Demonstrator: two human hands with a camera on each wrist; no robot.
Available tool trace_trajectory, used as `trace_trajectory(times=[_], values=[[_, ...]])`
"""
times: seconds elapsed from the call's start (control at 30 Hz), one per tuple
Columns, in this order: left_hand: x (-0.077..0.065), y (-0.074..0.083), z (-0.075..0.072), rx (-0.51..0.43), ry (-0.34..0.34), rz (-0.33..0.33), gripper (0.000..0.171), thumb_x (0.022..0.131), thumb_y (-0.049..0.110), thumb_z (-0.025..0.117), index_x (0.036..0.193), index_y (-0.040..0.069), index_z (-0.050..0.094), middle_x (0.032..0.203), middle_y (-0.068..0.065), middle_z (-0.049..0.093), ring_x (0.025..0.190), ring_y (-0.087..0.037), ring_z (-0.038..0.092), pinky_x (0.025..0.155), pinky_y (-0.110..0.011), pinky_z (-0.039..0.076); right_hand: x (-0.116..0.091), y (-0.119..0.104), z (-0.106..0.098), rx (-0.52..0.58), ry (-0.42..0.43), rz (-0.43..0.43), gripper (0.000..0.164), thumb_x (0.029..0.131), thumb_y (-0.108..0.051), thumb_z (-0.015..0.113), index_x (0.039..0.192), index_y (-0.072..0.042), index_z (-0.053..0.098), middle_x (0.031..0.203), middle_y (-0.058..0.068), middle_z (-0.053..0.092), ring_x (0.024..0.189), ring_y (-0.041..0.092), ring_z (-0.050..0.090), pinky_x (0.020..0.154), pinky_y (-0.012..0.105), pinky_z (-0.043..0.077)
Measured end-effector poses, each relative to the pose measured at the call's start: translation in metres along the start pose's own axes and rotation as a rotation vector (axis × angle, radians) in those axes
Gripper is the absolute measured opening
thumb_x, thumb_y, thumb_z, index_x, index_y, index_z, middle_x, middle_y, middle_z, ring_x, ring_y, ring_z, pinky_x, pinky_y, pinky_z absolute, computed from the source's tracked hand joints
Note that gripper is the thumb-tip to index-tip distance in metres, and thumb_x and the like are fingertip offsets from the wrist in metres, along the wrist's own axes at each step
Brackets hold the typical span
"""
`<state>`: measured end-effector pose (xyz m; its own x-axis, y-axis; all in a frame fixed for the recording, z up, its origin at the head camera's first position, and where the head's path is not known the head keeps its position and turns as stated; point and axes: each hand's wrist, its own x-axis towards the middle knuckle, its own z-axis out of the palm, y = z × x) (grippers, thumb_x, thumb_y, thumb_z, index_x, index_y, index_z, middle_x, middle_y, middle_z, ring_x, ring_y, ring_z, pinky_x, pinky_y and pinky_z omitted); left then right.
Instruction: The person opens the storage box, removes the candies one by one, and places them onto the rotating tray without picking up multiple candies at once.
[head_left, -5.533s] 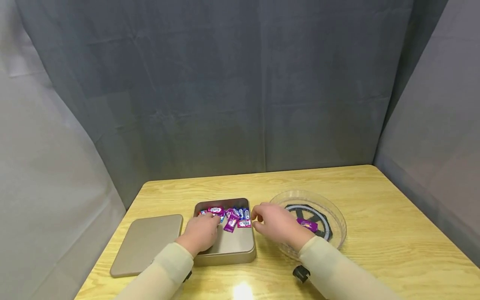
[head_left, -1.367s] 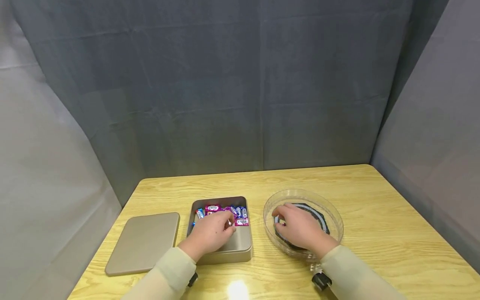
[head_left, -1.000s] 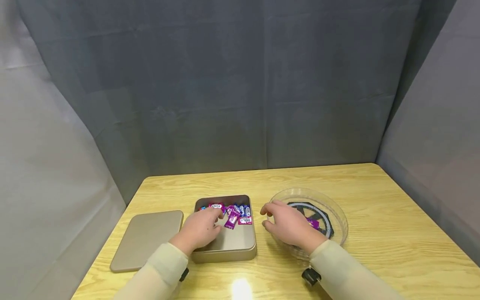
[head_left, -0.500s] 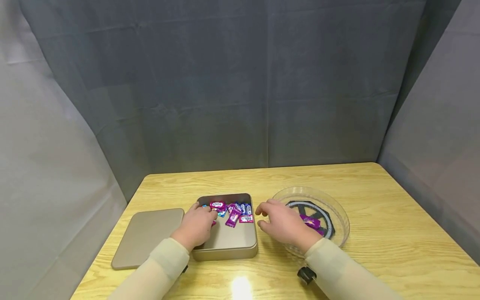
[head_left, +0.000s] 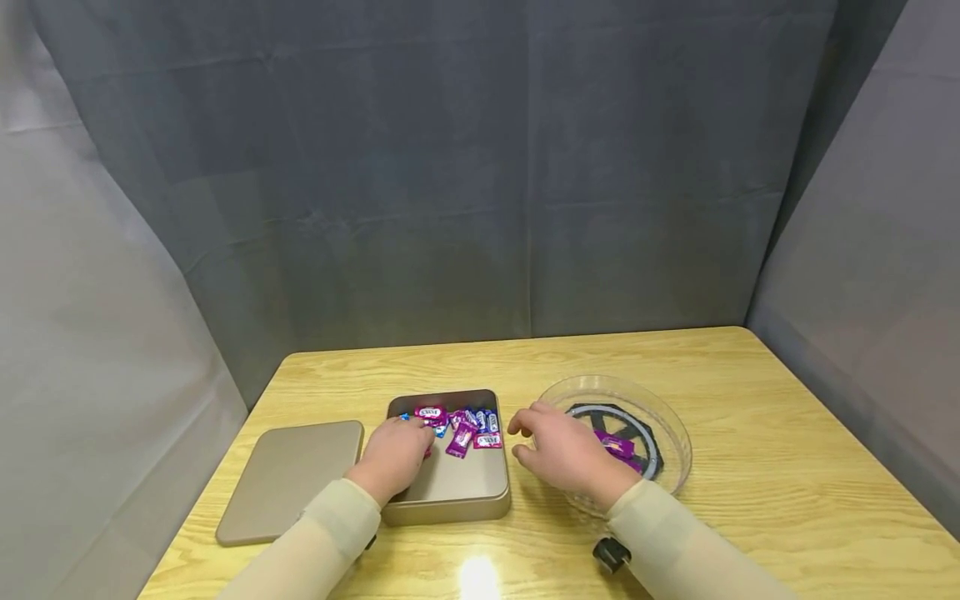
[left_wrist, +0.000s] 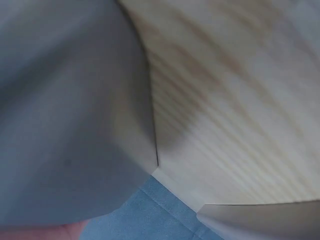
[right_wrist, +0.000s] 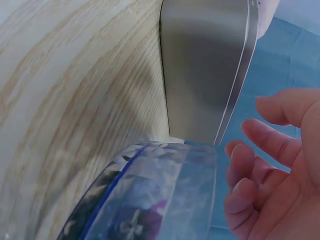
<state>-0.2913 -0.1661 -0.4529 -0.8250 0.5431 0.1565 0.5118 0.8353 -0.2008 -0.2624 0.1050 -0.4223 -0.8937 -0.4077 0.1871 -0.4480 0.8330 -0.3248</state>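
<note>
My left hand (head_left: 393,457) reaches into the left part of an open metal tin (head_left: 465,510), its fingertips hidden down inside. A bit of pink wrapper shows beside those fingers; I cannot tell whether they hold a candy. Several wrapped candies (head_left: 461,437) in purple, pink and blue lie along the back and right of the tin. My right hand (head_left: 566,450), fingers loosely bent and holding nothing, hovers between the tin and a round clear plastic dish (head_left: 678,433). Purple candies (head_left: 617,444) lie in that dish. In the right wrist view the right hand (right_wrist: 280,165) is bare beside the dish wall (right_wrist: 192,195).
The tin's flat lid (head_left: 292,483) lies on the wooden table (head_left: 757,467) left of the tin. A dark octagonal pattern with a pale ring (head_left: 648,433) shows through the dish's base. Grey cloth (head_left: 390,183) hangs behind the table and along both sides.
My right hand has moved left, from over the dish to the tin side of its rim. My left hand has shifted to the tin's left side. Another purple candy now shows in the dish.
</note>
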Motion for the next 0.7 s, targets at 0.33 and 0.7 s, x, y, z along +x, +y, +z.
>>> trace_trajectory(times=[0.33,0.7], values=[[0.002,0.003,0.004,-0.015,0.020,-0.056,0.015,0.084,0.011,0.066,0.078,0.020,0.056,0.075,0.005,0.063,0.071,-0.017,0.055,0.063,-0.039,0.050,0.000,-0.001,0.002,0.026,-0.009,-0.005,0.024,0.084,-0.032,0.068,0.105,-0.022,0.065,0.096,-0.004,0.059,0.078,0.009,0.052,0.065,0.033,0.048],[0.004,0.019,-0.021,-0.310,0.118,-0.126,0.016,0.084,0.020,0.070,0.083,0.025,0.055,0.077,0.013,0.052,0.065,-0.007,0.047,0.055,-0.026,0.044,0.002,-0.007,0.001,0.062,0.004,-0.051,0.022,0.085,-0.030,0.066,0.105,-0.022,0.065,0.093,-0.005,0.059,0.078,0.009,0.051,0.066,0.033,0.048]])
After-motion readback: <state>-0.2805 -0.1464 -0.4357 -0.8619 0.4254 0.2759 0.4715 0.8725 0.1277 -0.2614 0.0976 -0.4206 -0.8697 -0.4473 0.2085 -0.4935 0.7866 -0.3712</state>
